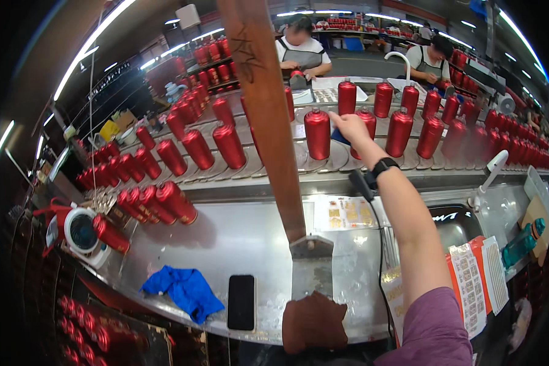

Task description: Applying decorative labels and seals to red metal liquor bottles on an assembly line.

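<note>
From the lower right my right arm, in a purple sleeve with a black wristband, stretches over the counter to the conveyor. My right hand (351,127) is beside a red bottle (318,135), one digit close to its shoulder; I cannot tell whether it touches. A bit of dark blue cloth (340,136) shows under the curled hand and appears held in it. Another red bottle (365,117) stands partly behind the hand. Its fingers are mostly hidden. My left hand is out of view.
A wooden post (263,116) rises from the steel counter (183,244). On the counter lie a blue cloth (186,293), a phone (242,302), brown fabric (315,322) and label sheets (470,280). A sink (451,222) is at right. Two people work across the conveyor.
</note>
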The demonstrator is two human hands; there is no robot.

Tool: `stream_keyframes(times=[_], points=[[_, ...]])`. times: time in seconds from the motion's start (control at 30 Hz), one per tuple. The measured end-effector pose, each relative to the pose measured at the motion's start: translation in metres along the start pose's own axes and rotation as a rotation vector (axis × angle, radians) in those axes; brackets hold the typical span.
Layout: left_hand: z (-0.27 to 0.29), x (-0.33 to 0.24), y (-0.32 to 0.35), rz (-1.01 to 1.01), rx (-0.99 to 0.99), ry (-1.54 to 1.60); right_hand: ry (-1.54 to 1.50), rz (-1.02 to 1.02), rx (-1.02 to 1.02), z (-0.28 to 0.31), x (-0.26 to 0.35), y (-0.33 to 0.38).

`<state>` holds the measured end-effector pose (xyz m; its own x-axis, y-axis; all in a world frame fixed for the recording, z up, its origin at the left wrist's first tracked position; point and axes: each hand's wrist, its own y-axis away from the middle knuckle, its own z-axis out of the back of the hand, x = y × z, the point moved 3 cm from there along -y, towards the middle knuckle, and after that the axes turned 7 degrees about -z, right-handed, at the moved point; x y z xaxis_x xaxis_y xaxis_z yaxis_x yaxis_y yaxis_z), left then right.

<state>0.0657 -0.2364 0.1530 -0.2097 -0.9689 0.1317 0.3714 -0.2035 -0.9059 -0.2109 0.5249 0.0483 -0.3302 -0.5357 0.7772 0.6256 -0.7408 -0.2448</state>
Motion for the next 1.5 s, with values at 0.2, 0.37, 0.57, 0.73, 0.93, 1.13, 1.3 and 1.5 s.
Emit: stream_keyframes(times=[0.2, 0.37, 0.57, 0.73, 0.93, 1.13, 1.3, 1.5], points=[[-0.089, -0.066, -0.030, -0.330, 0.193, 0.193, 0.469, -0.077, -0.064, -0.041, 0.057, -0.014], [-0.158, -0.101, -0.024, -0.361, 0.292, 0.556, 0.372, -0.167, -0.129, -0.047, 0.021, -0.018], [-0.215, -0.155, -0.016, -0.228, 0.523, 0.992, 0.050, 0.115, -0.030, 0.042, 0.008, 0.049], [-0.262, -0.211, -0.017, 0.047, 0.926, 1.677, -0.488, 0.186, 0.536, 0.121, 0.083, 0.174], [-0.225, -0.316, -0.017, -0.246, 1.483, 2.579, -0.606, 0.155, 1.125, 0.108, 0.077, 0.292], [-0.242, -0.298, 0.040, 0.130, 1.538, 2.166, -0.651, -0.496, 1.055, 0.049, 0.025, 0.359], [-0.242, -0.291, 0.048, 0.366, 1.535, 2.021, -0.646, -0.608, 1.102, 0.024, 0.035, 0.377], [-0.238, -0.304, 0.041, 0.430, 1.611, 2.011, -0.593, -0.442, 0.841, 0.023, 0.015, 0.386]])
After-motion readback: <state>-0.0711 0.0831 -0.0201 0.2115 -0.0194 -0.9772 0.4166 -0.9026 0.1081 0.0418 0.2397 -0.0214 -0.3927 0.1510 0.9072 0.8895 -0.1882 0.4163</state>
